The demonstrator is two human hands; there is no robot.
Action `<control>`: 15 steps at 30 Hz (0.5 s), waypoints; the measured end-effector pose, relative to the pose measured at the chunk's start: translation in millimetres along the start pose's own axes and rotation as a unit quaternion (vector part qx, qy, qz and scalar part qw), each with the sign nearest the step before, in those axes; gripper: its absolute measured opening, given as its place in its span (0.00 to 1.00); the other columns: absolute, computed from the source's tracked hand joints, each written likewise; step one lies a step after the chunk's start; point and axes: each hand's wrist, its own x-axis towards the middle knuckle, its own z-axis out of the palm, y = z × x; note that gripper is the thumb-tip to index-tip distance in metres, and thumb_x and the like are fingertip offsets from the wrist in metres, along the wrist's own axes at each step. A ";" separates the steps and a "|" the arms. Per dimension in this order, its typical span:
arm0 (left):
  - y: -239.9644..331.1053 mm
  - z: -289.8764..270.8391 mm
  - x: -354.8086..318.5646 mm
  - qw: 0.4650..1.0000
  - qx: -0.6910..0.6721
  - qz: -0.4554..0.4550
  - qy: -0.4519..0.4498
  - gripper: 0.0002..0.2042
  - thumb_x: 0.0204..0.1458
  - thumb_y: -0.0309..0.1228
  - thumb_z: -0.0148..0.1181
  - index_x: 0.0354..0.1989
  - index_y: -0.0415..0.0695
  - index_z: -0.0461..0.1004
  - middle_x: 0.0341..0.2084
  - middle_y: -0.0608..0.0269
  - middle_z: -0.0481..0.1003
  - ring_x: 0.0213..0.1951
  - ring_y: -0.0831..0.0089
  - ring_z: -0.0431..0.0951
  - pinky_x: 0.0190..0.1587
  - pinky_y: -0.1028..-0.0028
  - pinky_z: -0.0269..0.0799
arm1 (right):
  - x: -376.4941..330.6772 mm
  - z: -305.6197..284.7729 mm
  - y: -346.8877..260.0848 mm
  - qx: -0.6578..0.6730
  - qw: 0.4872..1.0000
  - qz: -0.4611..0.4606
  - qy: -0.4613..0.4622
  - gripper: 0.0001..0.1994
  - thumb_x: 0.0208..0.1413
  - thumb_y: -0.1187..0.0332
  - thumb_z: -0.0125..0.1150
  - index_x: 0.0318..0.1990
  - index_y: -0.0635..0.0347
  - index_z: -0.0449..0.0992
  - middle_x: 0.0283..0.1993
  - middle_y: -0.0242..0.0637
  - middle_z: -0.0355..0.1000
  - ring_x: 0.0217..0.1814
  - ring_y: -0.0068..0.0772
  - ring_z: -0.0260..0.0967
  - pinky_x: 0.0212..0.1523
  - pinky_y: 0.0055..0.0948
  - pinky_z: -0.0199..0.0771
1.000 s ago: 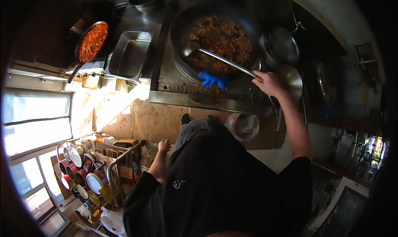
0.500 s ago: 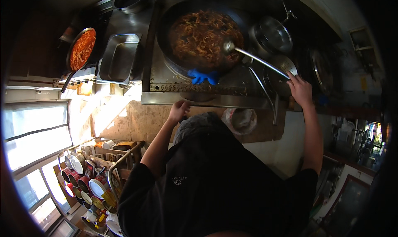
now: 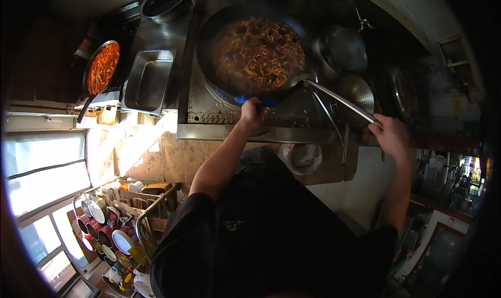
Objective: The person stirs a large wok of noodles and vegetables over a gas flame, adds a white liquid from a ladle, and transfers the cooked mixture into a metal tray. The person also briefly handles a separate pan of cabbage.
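Note:
A large dark wok [image 3: 207,45] sits on the stove, holding brown, saucy food in noodle-like strips [image 3: 261,53]. At its near rim my left hand [image 3: 251,113] is closed on a blue cloth [image 3: 267,102]; any wok handle beneath is hidden. My right hand [image 3: 391,134], off to the right, is wrapped around the end of a long metal ladle [image 3: 342,100]. The ladle slants up and left to the wok's right rim, where its head lies at the edge of the food, partly lost in shadow.
Left of the wok stand a steel rectangular pan [image 3: 150,79], a frying pan of red-orange food [image 3: 103,67] and a dark pot [image 3: 164,3]. To its right are a steel pot [image 3: 342,47], a perforated strainer [image 3: 360,93] and a round lid [image 3: 403,92]. A plastic-lined container [image 3: 301,157] lies below the stove edge.
My left hand has moved up and right onto the blue cloth and closed on it. The ladle's head has shifted from inside the food to the wok's right rim; my right hand has lowered.

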 end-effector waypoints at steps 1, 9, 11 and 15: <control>-0.5 0.3 0.5 1.000 -0.010 -0.006 -0.004 0.12 0.52 0.34 0.48 0.34 0.35 0.67 0.21 0.52 0.74 0.21 0.66 0.74 0.23 0.73 0.72 | 8.0 14.9 -2.7 -0.014 1.000 0.007 0.008 0.15 0.54 0.63 0.62 0.48 0.57 0.77 0.34 0.42 0.77 0.40 0.49 0.75 0.39 0.45 0.73; -7.5 11.1 -13.5 0.996 0.009 -0.033 -0.083 0.15 0.54 0.35 0.48 0.38 0.32 0.68 0.23 0.51 0.75 0.24 0.64 0.77 0.28 0.70 0.78 | 106.1 133.7 -38.4 0.013 0.995 -0.027 0.100 0.11 0.57 0.60 0.58 0.40 0.56 0.75 0.34 0.48 0.77 0.39 0.54 0.75 0.40 0.52 0.74; 1.0 7.9 -22.3 0.996 0.032 -0.021 -0.082 0.19 0.56 0.41 0.50 0.41 0.32 0.69 0.26 0.51 0.76 0.26 0.63 0.78 0.29 0.69 0.78 | 98.2 87.8 -57.0 0.005 0.998 -0.010 0.067 0.12 0.56 0.60 0.58 0.42 0.56 0.76 0.34 0.47 0.77 0.40 0.52 0.75 0.41 0.49 0.74; 3.7 -1.1 -35.4 0.993 0.074 -0.052 -0.080 0.32 0.56 0.56 0.51 0.50 0.33 0.68 0.37 0.50 0.76 0.35 0.63 0.80 0.34 0.68 0.77 | 85.0 21.2 -64.2 -0.003 0.991 -0.053 0.122 0.14 0.56 0.63 0.60 0.48 0.54 0.77 0.38 0.43 0.78 0.42 0.48 0.75 0.43 0.45 0.75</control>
